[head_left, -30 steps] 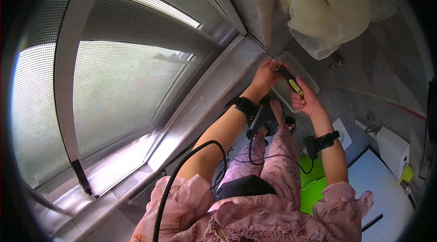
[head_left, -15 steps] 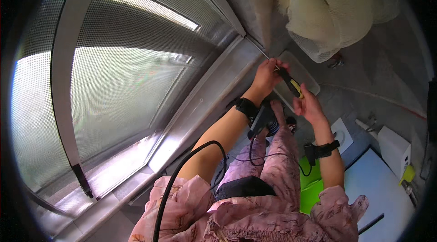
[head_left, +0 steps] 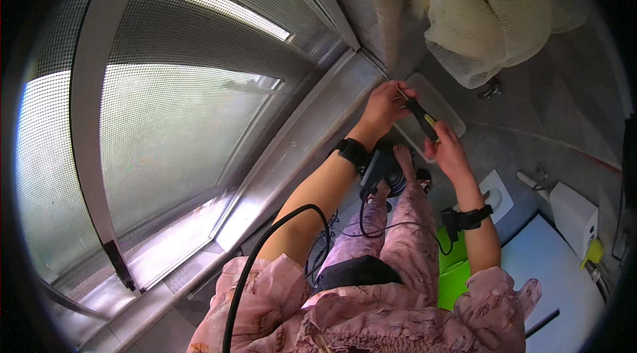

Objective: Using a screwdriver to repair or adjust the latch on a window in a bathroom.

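Note:
A screwdriver (head_left: 422, 116) with a black and yellow handle slants between my hands, close to the lower corner of the window frame (head_left: 318, 106). My left hand (head_left: 387, 109) is closed around its thin shaft, fingertips pinched just ahead of the handle. The butt of the handle rests in the fingers of my right hand (head_left: 450, 150), which are curled round it. Beyond my left fingers the tip is hard to make out against the frame's corner.
Mesh window panels (head_left: 179, 141) fill the left side. A pale net bag (head_left: 491, 21) hangs at the upper right, above a small metal tap (head_left: 491, 89). Below my hands are a translucent tray (head_left: 443, 104), a green object (head_left: 454, 273) and a white board (head_left: 551, 273). Cables (head_left: 242, 273) run past my arms.
My left hand has shifted slightly left and up along with the screwdriver. The fingers of my right hand have rolled further over the handle's end, covering more of its yellow part.

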Motion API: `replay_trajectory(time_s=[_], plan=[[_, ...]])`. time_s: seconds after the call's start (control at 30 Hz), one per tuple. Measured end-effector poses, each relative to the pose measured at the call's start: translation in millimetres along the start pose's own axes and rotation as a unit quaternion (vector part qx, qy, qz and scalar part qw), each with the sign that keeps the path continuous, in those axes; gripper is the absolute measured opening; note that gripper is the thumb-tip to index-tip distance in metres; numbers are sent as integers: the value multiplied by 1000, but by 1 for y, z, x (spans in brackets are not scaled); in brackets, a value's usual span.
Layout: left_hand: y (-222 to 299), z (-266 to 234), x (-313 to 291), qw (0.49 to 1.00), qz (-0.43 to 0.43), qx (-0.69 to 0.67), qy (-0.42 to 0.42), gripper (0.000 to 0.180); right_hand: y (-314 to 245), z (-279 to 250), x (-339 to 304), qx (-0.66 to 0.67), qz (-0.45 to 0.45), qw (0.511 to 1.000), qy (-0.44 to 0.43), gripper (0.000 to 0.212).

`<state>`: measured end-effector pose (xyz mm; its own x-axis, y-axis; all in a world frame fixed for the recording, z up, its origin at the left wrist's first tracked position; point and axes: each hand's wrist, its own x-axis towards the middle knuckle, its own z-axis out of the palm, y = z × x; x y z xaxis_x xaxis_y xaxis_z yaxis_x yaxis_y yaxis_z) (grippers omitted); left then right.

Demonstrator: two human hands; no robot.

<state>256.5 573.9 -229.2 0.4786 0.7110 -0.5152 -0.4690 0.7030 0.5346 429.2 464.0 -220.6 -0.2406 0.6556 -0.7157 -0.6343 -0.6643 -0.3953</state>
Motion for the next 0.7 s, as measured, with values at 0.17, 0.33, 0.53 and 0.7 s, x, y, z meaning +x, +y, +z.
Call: replay_trajectory(time_s=[0.17, 0.33, 0.53, 0.7], plan=[[5, -2, 5, 999, 11, 18, -29, 24, 17, 0, 18, -477, -488, 721, 121, 39], [12, -4, -3, 999, -3, 32, 4, 24, -8, -1, 2, -133, -51, 990, 1, 38], [8, 1, -12, 995, -13, 73, -66, 18, 8, 15, 7, -244, -223, 941, 71, 40], [-1, 15, -13, 999, -29, 30, 12, 20, 6, 22, 5, -473, -465, 726, 180, 40]])
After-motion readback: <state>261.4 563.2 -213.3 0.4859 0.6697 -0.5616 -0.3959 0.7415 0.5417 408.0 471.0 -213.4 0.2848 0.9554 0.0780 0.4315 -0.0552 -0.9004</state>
